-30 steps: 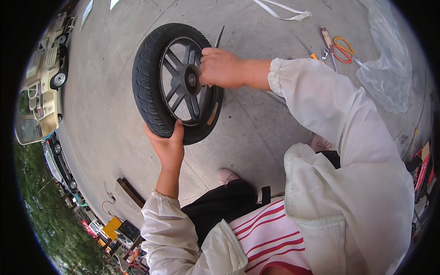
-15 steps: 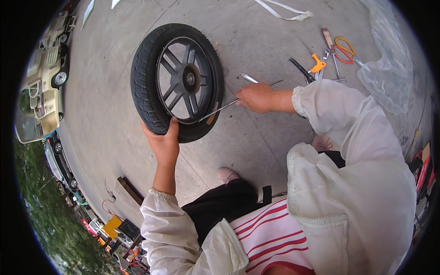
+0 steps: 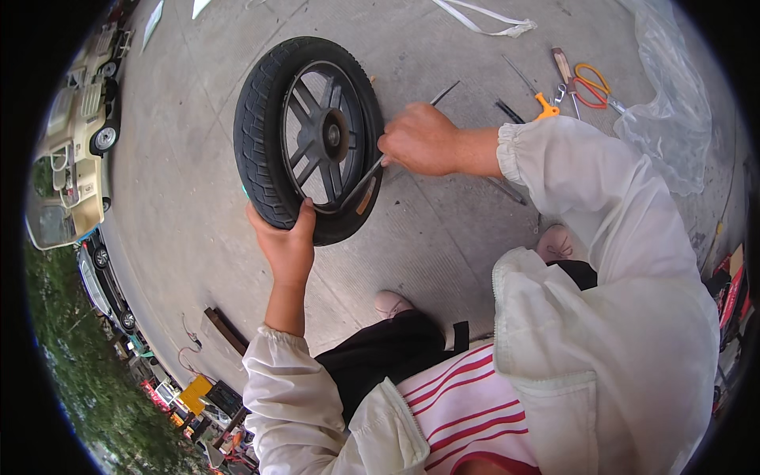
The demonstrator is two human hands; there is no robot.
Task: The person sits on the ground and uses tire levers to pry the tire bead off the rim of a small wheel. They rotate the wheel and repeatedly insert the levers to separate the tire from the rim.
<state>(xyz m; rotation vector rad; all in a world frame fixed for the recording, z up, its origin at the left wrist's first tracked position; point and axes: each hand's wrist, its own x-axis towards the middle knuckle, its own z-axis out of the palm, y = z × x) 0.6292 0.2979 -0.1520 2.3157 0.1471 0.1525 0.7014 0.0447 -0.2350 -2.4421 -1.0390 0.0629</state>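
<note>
Half a second back the right hand was away from the wheel; now its metal lever, gripped tight, pries at the rim. Left hand clamps the tyre's lower edge, wheel upright on concrete.

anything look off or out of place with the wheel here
Nothing looks damaged. The wheel stands upright, steadied by the left hand, while the right hand pushes a thin metal bar in at its rim.
</note>
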